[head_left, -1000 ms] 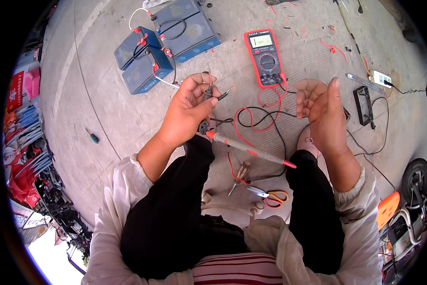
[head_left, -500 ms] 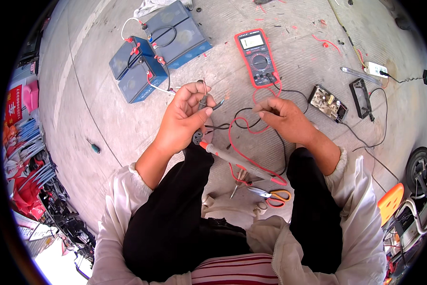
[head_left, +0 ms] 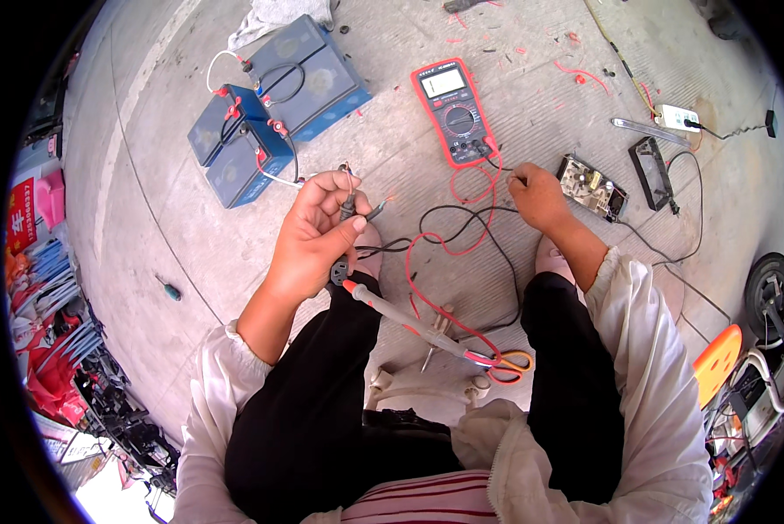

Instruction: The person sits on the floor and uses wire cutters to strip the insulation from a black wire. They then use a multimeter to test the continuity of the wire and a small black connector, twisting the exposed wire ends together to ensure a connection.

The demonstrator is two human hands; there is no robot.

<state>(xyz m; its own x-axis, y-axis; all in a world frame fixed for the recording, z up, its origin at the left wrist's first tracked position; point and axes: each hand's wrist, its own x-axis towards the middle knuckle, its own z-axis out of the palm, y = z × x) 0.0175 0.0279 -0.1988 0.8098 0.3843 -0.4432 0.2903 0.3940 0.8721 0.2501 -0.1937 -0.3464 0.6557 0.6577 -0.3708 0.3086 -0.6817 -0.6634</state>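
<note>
My left hand [head_left: 309, 231] is closed round a dark cable [head_left: 375, 211] with bare copper strands at its end. A grey strain-relief piece [head_left: 348, 207] with thin wires stands between its fingers. Below the palm hangs a black socket connector [head_left: 339, 271], with the tip of a red test probe [head_left: 409, 321] at it. My right hand [head_left: 540, 199] is closed beside an opened circuit board [head_left: 591, 187]. A black test lead [head_left: 499, 166] runs from the red multimeter [head_left: 453, 113] to its fingertips; whether they grip it is hidden.
Blue wired batteries [head_left: 309, 74] stand at the far left. Orange-handled scissors [head_left: 510, 367] and a screwdriver [head_left: 436, 341] lie between my feet. A black case half [head_left: 650, 173] and a white power strip [head_left: 677, 117] are to the right. A small screwdriver [head_left: 172, 291] lies left.
My right hand has moved right, from above the looped leads to beside the circuit board, and its fingers have closed. The left hand keeps its hold. The whole view has shifted slightly.
</note>
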